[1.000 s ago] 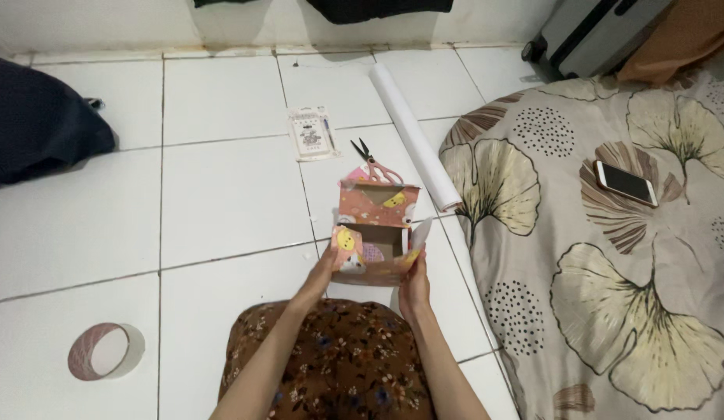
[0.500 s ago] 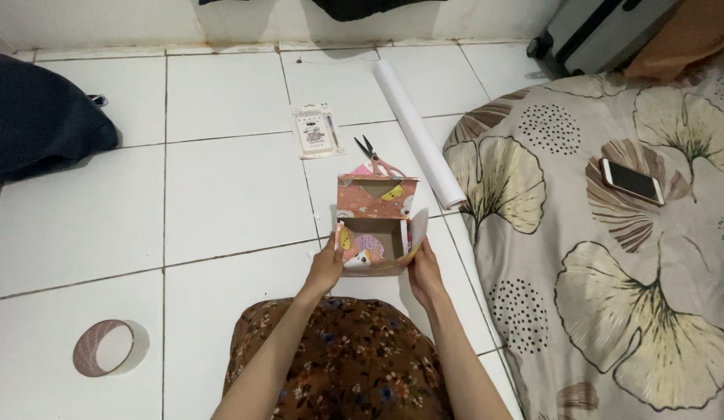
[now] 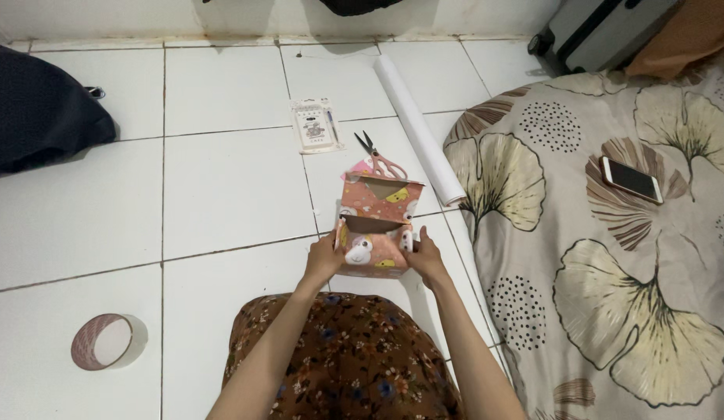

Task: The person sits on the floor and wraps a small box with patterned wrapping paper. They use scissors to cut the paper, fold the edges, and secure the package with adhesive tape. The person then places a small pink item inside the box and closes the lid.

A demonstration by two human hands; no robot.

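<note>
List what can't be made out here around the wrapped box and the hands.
Head view only:
- Wrapped box: contents hidden by the folded paper flaps.
- Left hand and right hand: fingertips hidden behind the box sides.
- Scissors: handles partly covered by the box.
- Small packet: print too small.
- Suitcase: cut off by the top edge.

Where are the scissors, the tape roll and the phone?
scissors point(image 3: 380, 159), head view, at the pivot of the blades.
tape roll point(image 3: 102, 341), head view, on its rim.
phone point(image 3: 631, 179), head view, mid-screen.

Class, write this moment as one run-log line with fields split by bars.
left hand: on box side | right hand: on other side | wrapped box: on tile floor, near flap folded up | scissors: behind box
</note>
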